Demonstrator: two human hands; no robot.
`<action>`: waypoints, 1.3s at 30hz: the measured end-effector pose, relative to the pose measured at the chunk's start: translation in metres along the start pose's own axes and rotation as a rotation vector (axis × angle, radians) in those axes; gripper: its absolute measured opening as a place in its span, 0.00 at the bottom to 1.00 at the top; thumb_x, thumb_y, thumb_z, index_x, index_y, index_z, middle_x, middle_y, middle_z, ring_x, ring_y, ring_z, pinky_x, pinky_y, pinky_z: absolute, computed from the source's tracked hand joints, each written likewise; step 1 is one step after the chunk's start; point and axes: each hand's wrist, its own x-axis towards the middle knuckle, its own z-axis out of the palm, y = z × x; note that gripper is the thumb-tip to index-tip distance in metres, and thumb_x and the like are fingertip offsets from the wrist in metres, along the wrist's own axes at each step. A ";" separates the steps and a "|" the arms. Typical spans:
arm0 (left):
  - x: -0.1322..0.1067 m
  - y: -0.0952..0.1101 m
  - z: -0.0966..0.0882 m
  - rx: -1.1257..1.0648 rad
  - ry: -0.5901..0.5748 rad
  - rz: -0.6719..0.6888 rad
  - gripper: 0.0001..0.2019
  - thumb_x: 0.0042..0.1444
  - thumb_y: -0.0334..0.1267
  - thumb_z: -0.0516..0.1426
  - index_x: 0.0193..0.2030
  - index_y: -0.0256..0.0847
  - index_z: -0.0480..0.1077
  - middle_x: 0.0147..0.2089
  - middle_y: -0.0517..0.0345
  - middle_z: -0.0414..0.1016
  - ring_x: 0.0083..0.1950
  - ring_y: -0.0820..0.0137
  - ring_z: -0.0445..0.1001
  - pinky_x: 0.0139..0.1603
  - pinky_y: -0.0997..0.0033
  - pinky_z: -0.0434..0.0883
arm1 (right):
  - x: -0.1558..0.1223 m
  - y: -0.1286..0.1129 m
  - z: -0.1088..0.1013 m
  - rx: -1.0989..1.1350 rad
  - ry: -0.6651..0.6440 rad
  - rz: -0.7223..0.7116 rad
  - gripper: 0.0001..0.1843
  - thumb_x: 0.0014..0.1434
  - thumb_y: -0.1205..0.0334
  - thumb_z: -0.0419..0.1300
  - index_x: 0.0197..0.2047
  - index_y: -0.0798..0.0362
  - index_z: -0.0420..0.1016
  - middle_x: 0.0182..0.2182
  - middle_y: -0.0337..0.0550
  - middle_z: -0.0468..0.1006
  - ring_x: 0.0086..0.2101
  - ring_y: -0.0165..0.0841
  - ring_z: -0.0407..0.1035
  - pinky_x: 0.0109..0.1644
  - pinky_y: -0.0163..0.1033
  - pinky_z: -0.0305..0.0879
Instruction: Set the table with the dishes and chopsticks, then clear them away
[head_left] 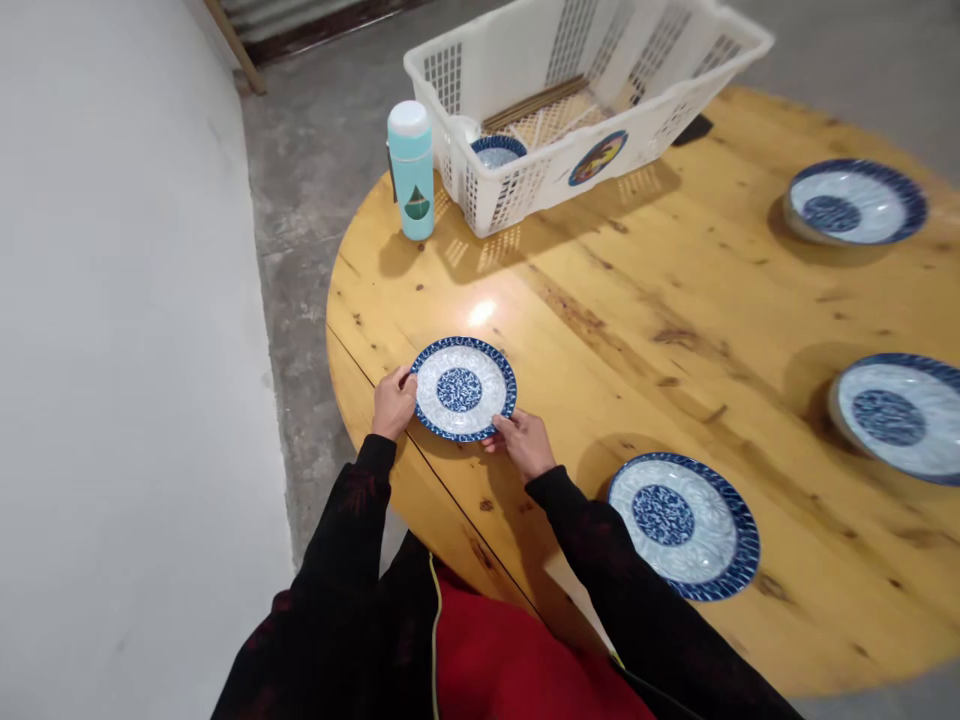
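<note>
The plate point(459, 389) is in front of you, over the left part of the table point(570, 370); I cannot tell whether it touches the surface. Your left hand point(394, 402) grips its left rim, and your right hand point(527, 443) pinches its lower right rim. Beyond it stand a bottle point(414, 190) and a basket point(544, 183); a bowl point(664, 514) sits to the right, beside your right sleeve point(600, 542).
</note>
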 end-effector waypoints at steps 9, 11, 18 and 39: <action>0.056 -0.004 -0.005 0.103 -0.015 0.031 0.12 0.59 0.35 0.52 0.34 0.37 0.76 0.32 0.58 0.75 0.35 0.69 0.69 0.38 0.74 0.64 | 0.046 -0.006 0.023 0.019 0.015 -0.037 0.10 0.51 0.58 0.65 0.29 0.53 0.68 0.16 0.36 0.73 0.16 0.32 0.72 0.19 0.33 0.71; 0.062 -0.005 -0.005 0.120 -0.019 0.025 0.12 0.59 0.36 0.52 0.35 0.37 0.77 0.32 0.58 0.75 0.36 0.69 0.70 0.38 0.74 0.65 | 0.049 -0.004 0.025 -0.006 0.025 -0.052 0.12 0.51 0.56 0.65 0.30 0.53 0.68 0.17 0.36 0.74 0.17 0.33 0.73 0.19 0.33 0.71; 0.081 -0.007 -0.005 0.142 -0.045 0.058 0.12 0.57 0.36 0.52 0.33 0.38 0.76 0.30 0.59 0.73 0.34 0.69 0.69 0.35 0.74 0.63 | 0.056 -0.005 0.032 -0.061 0.051 -0.084 0.11 0.53 0.54 0.63 0.32 0.52 0.68 0.18 0.37 0.75 0.19 0.36 0.74 0.22 0.37 0.74; 0.009 -0.008 -0.015 -0.234 -0.010 -0.265 0.17 0.55 0.51 0.59 0.37 0.36 0.73 0.31 0.56 0.75 0.27 0.75 0.74 0.27 0.78 0.75 | -0.110 0.074 -0.020 0.079 -0.109 0.246 0.13 0.53 0.56 0.60 0.40 0.53 0.69 0.23 0.33 0.76 0.20 0.25 0.70 0.24 0.30 0.66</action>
